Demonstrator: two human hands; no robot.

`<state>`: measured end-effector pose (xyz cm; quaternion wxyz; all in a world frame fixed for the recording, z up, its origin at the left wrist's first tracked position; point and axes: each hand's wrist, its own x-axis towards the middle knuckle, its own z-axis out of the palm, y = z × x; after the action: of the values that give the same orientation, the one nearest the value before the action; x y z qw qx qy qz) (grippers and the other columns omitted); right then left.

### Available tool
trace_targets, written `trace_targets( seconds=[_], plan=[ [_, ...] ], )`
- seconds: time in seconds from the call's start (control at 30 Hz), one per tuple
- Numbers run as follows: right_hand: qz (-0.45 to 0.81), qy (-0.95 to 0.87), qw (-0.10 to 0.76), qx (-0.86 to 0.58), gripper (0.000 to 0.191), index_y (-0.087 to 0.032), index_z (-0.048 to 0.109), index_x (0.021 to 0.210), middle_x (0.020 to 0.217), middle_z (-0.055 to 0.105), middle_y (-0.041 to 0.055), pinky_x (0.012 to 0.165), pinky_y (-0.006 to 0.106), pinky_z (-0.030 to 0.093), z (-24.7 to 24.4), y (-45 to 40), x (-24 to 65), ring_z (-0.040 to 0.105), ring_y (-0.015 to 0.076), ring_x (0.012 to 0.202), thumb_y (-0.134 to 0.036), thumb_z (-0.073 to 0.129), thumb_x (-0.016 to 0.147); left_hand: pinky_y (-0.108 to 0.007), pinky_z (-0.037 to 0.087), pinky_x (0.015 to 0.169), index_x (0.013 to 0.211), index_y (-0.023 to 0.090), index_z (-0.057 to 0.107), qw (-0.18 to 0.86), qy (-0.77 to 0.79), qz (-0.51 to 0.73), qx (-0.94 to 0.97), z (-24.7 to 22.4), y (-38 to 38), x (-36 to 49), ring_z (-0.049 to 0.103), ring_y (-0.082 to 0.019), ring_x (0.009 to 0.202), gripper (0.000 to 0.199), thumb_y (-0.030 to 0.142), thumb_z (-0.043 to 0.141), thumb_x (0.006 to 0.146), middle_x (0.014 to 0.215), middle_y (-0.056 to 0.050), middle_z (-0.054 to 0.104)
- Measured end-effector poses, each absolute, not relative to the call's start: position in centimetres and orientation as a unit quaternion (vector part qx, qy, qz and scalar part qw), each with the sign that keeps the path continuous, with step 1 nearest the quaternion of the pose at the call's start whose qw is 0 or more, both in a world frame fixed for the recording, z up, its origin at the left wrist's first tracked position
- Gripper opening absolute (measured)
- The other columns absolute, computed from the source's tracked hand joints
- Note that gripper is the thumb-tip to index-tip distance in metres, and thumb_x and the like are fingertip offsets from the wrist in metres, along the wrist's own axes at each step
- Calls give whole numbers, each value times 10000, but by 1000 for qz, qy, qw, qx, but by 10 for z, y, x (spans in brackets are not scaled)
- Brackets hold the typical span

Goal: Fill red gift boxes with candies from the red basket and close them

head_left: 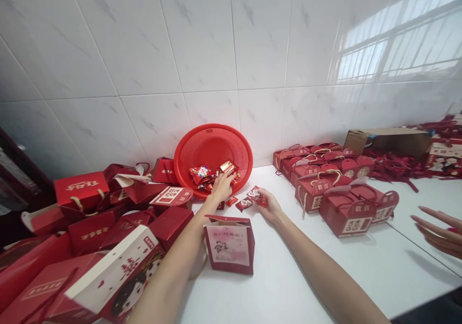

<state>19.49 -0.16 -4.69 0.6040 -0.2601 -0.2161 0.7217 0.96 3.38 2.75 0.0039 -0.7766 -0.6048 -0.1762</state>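
1. Our left hand reaches into the red plastic basket, fingers at a shiny gold-wrapped sweet; we cannot tell if they grip it.
2. Our right fingers pinch a red-and-white wrapped sweet; a loose pinch could drop it.
3. The basket leans tilted; pressing its rim could slide it.
4. Our left forearm, pulling back, could topple the upright dark-red paper box.

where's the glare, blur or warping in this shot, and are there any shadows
All in the head view: window glare on the glossy wall tiles, upper right; wide-angle stretch, with tile seams leaning outward towards the sides; a soft shadow below the co-worker's hand on the white table; dark, soft left edge; small print on the upright gift box hard to read.
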Motion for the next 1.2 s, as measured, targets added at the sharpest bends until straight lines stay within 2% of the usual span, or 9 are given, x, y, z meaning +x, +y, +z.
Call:
trace_targets(
  seconds=[0.23,0.4,0.5,0.6,0.73,0.93,1.0,1.07,1.2],
  plan=[
    [735,-225,587,-254,186,-175,636,860,791,731,21,659,248,615,-46,-3,195,718,156,736,-65,703,726,-418,428,1063,1099,247,736,32,-632,-155,-759,28,40,11,594,-302,1208,279,178,586,874,1224,-105,689],
    [740,-222,581,-258,205,-167,626,892,794,738,42,629,262,614,-49,-2,195,713,163,705,-52,687,733,-375,465,1008,1298,210,633,40,-677,-140,-722,42,24,-3,585,-299,1235,457,114,488,875,1337,-157,614],
    [742,-225,575,-261,215,-168,628,905,807,744,46,616,272,619,-49,-2,195,720,177,724,-50,679,732,-331,524,867,1155,242,706,-2,-681,-96,-726,43,10,-13,681,-280,1074,341,187,530,868,1160,-116,720],
    [743,-231,571,-263,225,-177,632,915,815,746,37,594,264,619,-48,-3,195,724,181,745,-52,679,734,-335,537,766,915,204,753,-42,-681,-42,-730,32,-4,-21,721,-312,930,180,223,659,762,967,-127,762],
    [740,-236,574,-260,208,-176,644,921,828,745,31,595,263,626,-46,-6,195,720,171,746,-71,706,752,-364,530,801,1000,166,751,-62,-659,-33,-749,11,-19,-19,704,-335,995,287,132,631,742,1075,-178,745],
    [736,-244,576,-259,205,-177,668,920,862,753,35,612,254,629,-44,-12,194,725,170,776,-76,744,758,-246,496,886,1027,251,778,-94,-592,-78,-797,19,-20,-15,681,-223,1051,379,76,649,717,1057,-29,771],
    [737,-246,575,-259,211,-186,670,923,870,754,32,623,256,631,-45,-12,194,729,172,789,-80,753,760,-279,480,945,1112,258,758,-71,-617,-108,-776,30,-13,-20,653,-234,1125,405,87,594,784,1177,-50,741],
    [738,-246,572,-259,218,-194,670,923,869,752,26,629,263,634,-45,-12,194,731,175,792,-84,760,758,-382,450,1015,1155,230,741,-33,-664,-129,-736,40,-1,-27,590,-300,1228,390,111,556,833,1295,-120,678],
    [739,-244,571,-261,221,-188,668,915,856,750,19,625,266,637,-45,-11,194,731,170,776,-75,765,752,-606,408,991,1069,151,751,8,-749,-126,-650,46,26,-37,512,-467,1263,293,241,664,804,1306,-271,618]
  ],
)
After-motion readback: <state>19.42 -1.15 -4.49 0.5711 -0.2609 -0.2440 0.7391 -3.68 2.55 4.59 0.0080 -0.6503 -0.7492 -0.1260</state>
